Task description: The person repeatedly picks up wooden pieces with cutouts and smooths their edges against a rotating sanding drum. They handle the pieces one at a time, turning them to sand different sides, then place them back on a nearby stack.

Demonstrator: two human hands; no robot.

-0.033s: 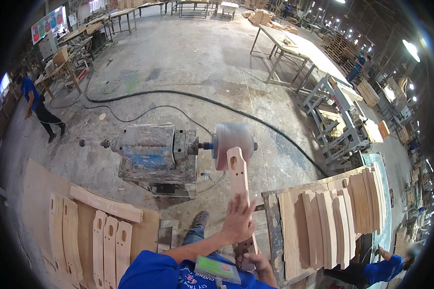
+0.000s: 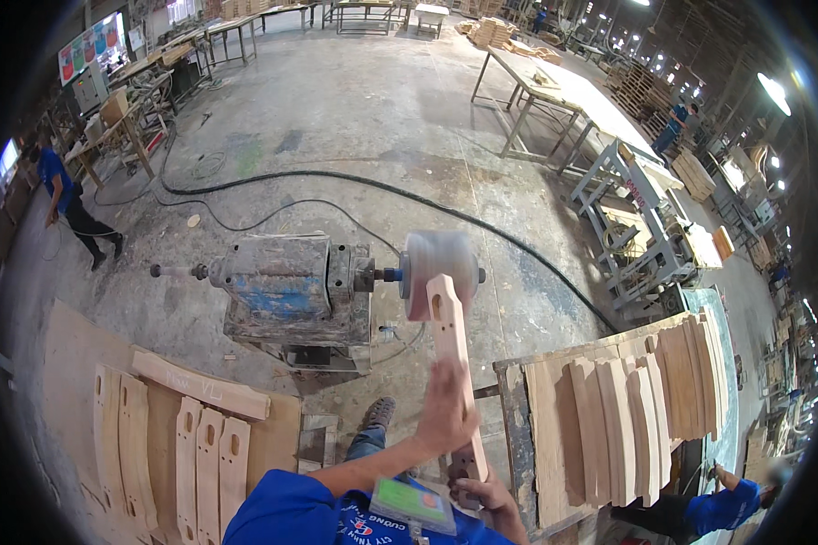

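A pale wooden slat [image 2: 449,331] with an oblong slot near its far end reaches away from my body. That far end rests against the spinning sanding drum [image 2: 438,259], whose surface is smeared by motion. Partway down the slat, my left hand [image 2: 447,413] lies over it with the fingers bent around its side; the fingertips are blurred. Close to my body, my right hand [image 2: 487,493] grips the near end, where small holes show. The drum sits on the shaft of a worn, blue-grey motor [image 2: 277,280] to the left.
Several slotted slats [image 2: 207,463] lie on a board at the lower left. More curved pieces [image 2: 618,427] stand in rows on a table at the right. Black cables [image 2: 409,195] cross the floor behind the machine. Co-workers are at the far left [image 2: 64,195] and lower right [image 2: 723,500].
The slat has rolled slightly, its far end shifting a little left. My left hand has turned with it, its spread fingers now drawn in around the side. My right hand still grips the near end.
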